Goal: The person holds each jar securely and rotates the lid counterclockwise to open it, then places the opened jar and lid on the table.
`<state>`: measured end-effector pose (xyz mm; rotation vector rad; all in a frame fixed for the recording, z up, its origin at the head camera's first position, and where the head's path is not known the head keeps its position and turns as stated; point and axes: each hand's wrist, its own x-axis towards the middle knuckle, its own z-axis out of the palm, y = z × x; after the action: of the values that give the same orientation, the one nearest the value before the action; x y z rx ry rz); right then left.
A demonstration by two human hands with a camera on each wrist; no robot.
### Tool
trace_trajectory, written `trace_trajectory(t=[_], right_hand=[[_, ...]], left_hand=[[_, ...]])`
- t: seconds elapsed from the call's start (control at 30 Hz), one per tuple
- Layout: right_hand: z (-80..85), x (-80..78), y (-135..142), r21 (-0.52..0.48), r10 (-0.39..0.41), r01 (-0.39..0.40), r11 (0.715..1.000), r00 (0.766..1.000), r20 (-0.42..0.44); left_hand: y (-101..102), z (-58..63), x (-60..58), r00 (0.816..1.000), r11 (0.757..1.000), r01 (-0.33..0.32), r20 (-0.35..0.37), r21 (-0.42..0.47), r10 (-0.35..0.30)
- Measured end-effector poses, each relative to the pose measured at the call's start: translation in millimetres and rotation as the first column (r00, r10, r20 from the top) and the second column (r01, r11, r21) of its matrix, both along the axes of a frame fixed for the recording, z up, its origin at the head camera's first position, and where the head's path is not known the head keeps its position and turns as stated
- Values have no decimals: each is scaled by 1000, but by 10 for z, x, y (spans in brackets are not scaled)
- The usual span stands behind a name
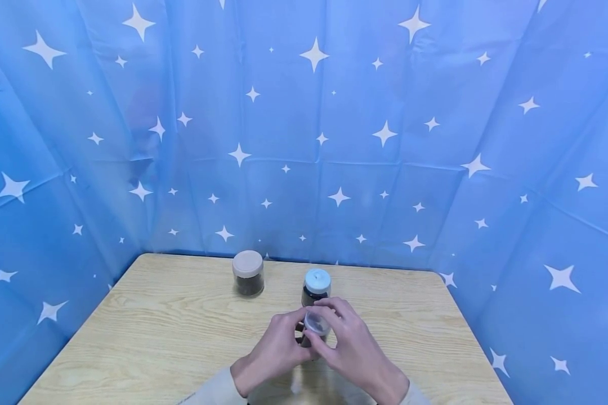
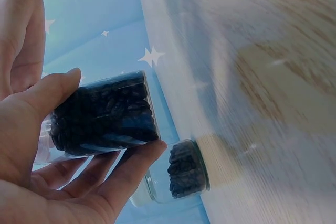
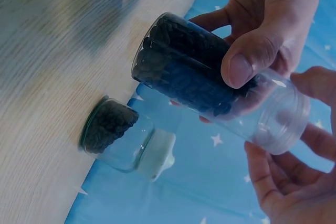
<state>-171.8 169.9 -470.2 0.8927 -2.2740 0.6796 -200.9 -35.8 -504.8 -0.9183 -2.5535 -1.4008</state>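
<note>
Hands around a dark-filled jar

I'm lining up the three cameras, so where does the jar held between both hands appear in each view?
Head: the held jar is low, slightly right of centre, between the left hand and right hand.
Left wrist: the held jar is left of centre, tipped sideways in the picture.
Right wrist: the held jar slants from upper middle down towards the right.
Shared landmark: the starry blue curtain.

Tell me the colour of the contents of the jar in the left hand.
Black or nearly so; the contents show best in the right wrist view.
</note>
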Motion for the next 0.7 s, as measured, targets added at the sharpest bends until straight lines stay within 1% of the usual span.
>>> trace_trajectory(t=[0.27, 0.4, 0.57, 0.7], right_hand=[[-3, -7, 13, 8, -7, 7, 1000, 1000, 14], [7, -9, 26, 1, 10, -10, 1000, 1000, 22], [39, -23, 61, -20, 79, -78, 997, 995, 52], [71, -47, 110, -45, 176, -172, 984, 979, 108]], left_hand=[[6, -5, 2, 1000, 1000, -5, 13, -2, 5], [10, -11, 2, 1000, 1000, -2, 16, 3, 2], [2, -23, 10, 1000, 1000, 5, -1, 7, -5], [-6, -25, 20, 1000, 1000, 15, -2, 11, -15]])
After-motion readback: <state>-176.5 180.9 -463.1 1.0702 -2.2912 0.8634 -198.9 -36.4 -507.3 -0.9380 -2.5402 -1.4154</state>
